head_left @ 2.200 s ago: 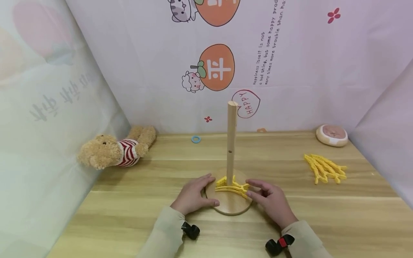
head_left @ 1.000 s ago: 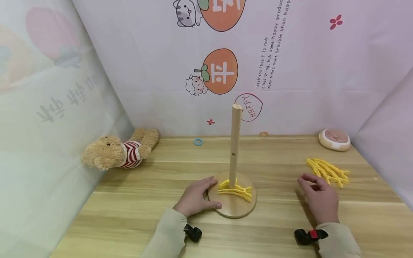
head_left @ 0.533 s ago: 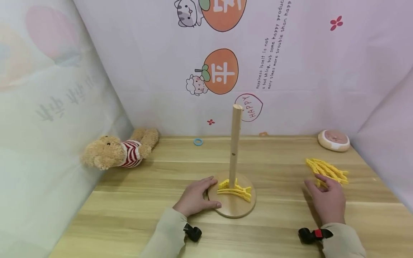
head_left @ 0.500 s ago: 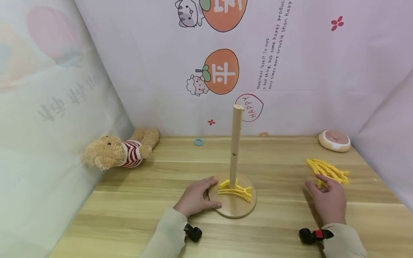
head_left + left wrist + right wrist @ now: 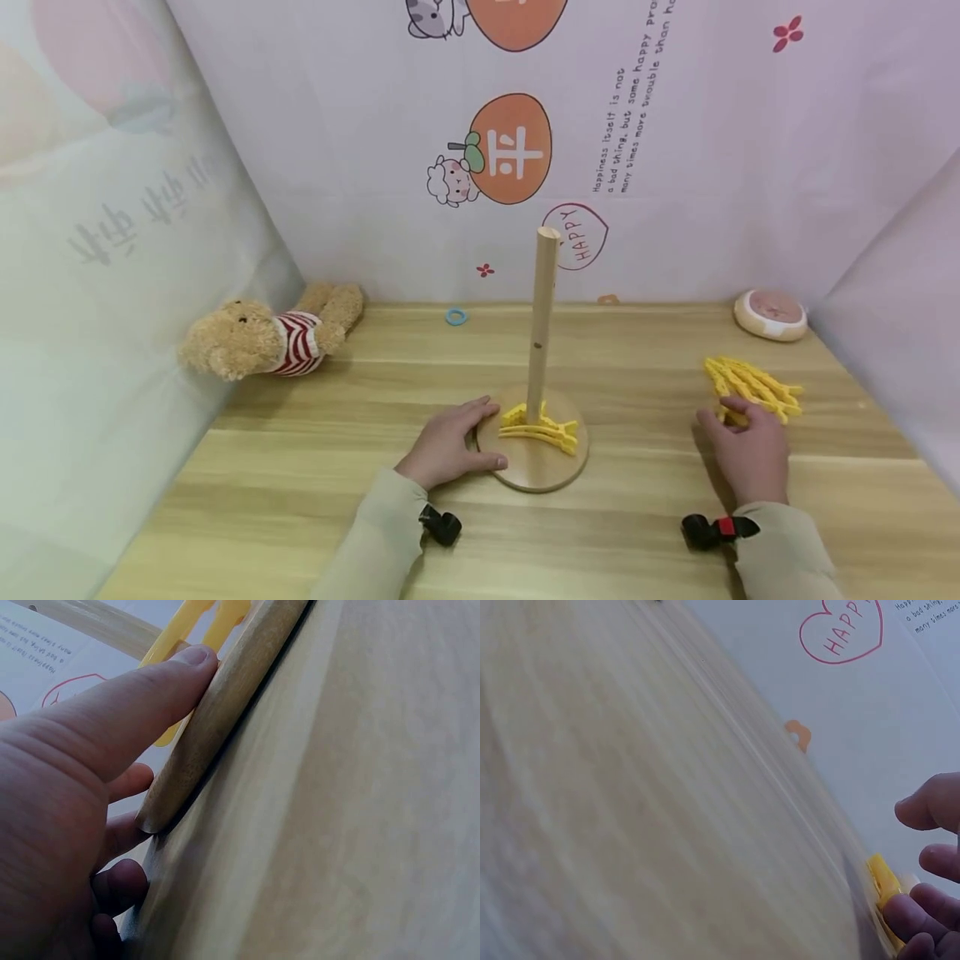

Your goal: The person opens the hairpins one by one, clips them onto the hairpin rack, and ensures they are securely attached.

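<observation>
We see the left hand (image 5: 447, 444) holding the round wooden base (image 5: 532, 478) at its left edge, the thumb laid over the top near the rim and the other fingers bent against the side, as the left wrist view shows. The right hand (image 5: 752, 454) is loosely spread, thumb apart from the bent fingers, at the near side of a group of yellow forked strips (image 5: 757, 387) lying side by side. In the right wrist view we see fingers overlapping a bit of yellow, but we cannot tell whether they touch it.

From the middle of the base a wooden post (image 5: 542, 325) stands upright, a dark spot partway up. At its foot we find yellow forked pieces (image 5: 538, 432) on the base, one curved bar crossing in front of the post and more yellow showing behind.

Both wrists carry black cameras below beige sleeves (image 5: 378, 533). Further out on the wood-grain table (image 5: 315, 467), we see a teddy bear (image 5: 297, 343) in a red-and-white striped top lying on its side at the left, a small blue ring (image 5: 456, 323) near the back edge, and a rounded white-and-tan object (image 5: 772, 315) with a pinkish top in the far right corner. Behind hangs a printed sheet (image 5: 360, 150) with orange fruit and a "HAPPY" heart.
</observation>
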Demonstrator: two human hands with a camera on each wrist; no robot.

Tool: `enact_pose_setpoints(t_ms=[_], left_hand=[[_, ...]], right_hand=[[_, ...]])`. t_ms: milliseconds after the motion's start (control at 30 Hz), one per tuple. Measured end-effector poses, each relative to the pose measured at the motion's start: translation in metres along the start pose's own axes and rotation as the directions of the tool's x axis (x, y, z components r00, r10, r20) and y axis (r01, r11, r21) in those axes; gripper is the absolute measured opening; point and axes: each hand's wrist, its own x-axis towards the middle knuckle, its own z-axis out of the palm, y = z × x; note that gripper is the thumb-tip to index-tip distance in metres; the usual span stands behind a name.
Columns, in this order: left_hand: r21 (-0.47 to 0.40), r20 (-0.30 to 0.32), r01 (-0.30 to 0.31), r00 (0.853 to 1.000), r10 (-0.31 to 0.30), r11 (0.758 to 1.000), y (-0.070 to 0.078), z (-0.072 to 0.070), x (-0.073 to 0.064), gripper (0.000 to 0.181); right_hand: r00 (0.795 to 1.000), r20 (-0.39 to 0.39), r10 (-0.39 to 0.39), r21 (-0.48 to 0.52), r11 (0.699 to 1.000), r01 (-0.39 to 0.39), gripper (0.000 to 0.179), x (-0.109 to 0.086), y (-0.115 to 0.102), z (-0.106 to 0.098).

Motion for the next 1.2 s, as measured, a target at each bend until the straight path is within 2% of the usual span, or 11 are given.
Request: enact_pose_setpoints(t_ms=[200, 433, 633, 767, 933, 1067, 1200], left_hand=[[0.009, 0.005, -0.001, 1.000, 0.001, 1.000, 0.002, -0.004, 0.000, 0.087], [-0.001, 0.006, 0.004, 1.000, -0.004, 1.000, 0.006, 0.001, -0.003, 0.086], [0.005, -0.006, -0.011, 1.000, 0.011, 1.000, 0.001, 0.000, 0.000, 0.087], [0.001, -0.008, -0.012, 1.000, 0.012, 1.000, 0.001, 0.000, 0.000, 0.087], [-0.007, -0.002, -0.019, 1.000, 0.019, 1.000, 0.004, 0.002, 0.000, 0.087], [-0.002, -0.003, -0.015, 1.000, 0.015, 1.000, 0.006, 0.001, 0.000, 0.087], [0.010, -0.001, -0.002, 1.000, 0.002, 1.000, 0.004, -0.002, -0.001, 0.087]], right_hand=[[1.000, 0.005, -0.006, -0.008, 1.000, 0.007, 0.059, -0.004, -0.004, 0.001], [0.996, 0.017, -0.088, -0.021, 0.996, 0.088, 0.051, -0.009, -0.005, -0.001], [1.000, 0.015, -0.027, -0.021, 0.999, 0.027, 0.059, -0.007, -0.005, -0.001], [0.998, 0.064, 0.027, -0.133, 0.991, -0.018, 0.075, -0.003, -0.005, -0.006], [0.989, 0.144, 0.040, -0.299, 0.954, 0.005, 0.085, -0.001, -0.002, -0.018], [0.987, 0.156, 0.026, -0.337, 0.941, 0.029, 0.080, -0.001, -0.002, -0.020], [0.989, 0.142, 0.040, -0.331, 0.944, 0.009, 0.072, 0.000, -0.004, -0.016]])
